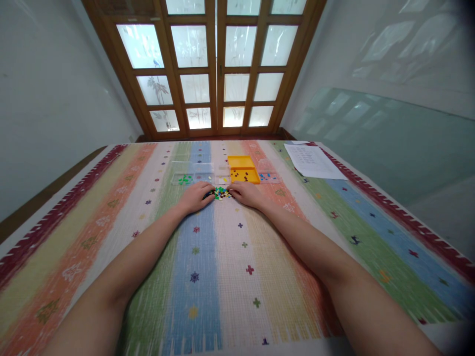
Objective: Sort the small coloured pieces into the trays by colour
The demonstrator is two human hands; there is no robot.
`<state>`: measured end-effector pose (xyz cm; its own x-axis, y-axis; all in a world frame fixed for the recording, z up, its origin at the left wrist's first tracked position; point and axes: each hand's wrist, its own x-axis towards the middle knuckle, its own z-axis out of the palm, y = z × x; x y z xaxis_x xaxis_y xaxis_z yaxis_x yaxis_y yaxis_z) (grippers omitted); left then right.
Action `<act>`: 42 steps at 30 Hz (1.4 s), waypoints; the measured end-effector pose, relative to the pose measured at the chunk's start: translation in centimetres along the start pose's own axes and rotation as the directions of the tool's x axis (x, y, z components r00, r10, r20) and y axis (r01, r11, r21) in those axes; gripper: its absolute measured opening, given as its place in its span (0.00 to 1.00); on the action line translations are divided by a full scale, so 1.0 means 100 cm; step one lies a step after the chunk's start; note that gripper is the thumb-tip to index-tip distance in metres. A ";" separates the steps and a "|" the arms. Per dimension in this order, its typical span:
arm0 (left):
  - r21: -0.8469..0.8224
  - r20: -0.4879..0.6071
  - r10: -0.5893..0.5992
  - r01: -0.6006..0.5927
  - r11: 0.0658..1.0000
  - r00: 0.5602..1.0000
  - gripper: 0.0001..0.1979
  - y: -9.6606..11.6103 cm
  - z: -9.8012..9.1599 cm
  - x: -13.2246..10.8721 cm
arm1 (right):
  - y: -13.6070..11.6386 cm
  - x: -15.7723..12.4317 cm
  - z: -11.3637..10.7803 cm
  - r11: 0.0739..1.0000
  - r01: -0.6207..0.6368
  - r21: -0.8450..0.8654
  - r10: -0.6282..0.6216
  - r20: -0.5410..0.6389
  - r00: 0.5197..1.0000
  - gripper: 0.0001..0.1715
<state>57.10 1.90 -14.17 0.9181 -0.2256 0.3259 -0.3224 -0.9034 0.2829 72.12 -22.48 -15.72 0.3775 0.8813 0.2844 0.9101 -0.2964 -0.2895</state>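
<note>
My left hand [196, 197] and right hand [245, 193] flank a mixed pile [222, 193], fingers curled at its edges; can't tell whether either pinches a piece. Already boxed, apparently by colour: green pieces [184, 178] in clear plastic at left, dark pieces [246, 177] in the orange box [241, 161], blue pieces [267, 176] at right. Unboxed: the pile itself, a small jumbled heap of green, blue, yellowish and dark bits on striped cloth [196, 252].

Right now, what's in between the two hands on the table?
In the head view, a small pile of colourful pieces lies between the left hand and the right hand.
</note>
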 end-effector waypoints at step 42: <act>-0.024 0.048 -0.006 0.007 1.000 0.999 0.25 0.007 0.007 0.004 | -0.005 -0.001 -0.007 0.995 -0.067 0.070 0.067 0.009 0.998 0.14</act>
<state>57.39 0.95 -14.45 0.9301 -0.2372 0.2805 -0.3210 -0.8961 0.3067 71.77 -22.69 -15.03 0.4359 0.8628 0.2560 0.8685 -0.3287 -0.3711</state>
